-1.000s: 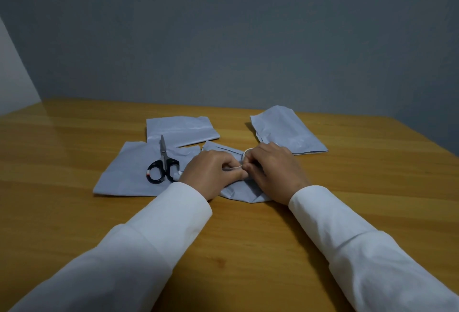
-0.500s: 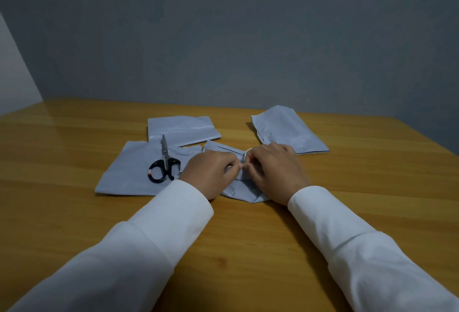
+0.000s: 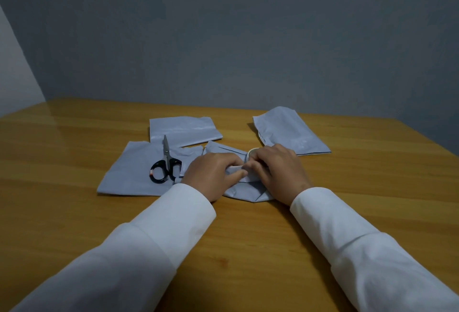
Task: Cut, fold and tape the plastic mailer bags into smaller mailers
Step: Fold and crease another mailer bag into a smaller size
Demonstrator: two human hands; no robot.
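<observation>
1. No brand, label or writing can be read on anything here.
2. The folded mailer (image 3: 244,187) lies on the wooden bench (image 3: 248,249), mostly hidden under both hands.
3. The left hand (image 3: 213,175) pinches a strip of tape (image 3: 234,167); the right hand (image 3: 278,172) curls round the tape roll (image 3: 252,152).
4. Black-handled scissors (image 3: 166,162) rest on a flat grey sheet (image 3: 129,175) at left.
5. Two more grey mailers (image 3: 183,129) (image 3: 290,130) lie farther back.
</observation>
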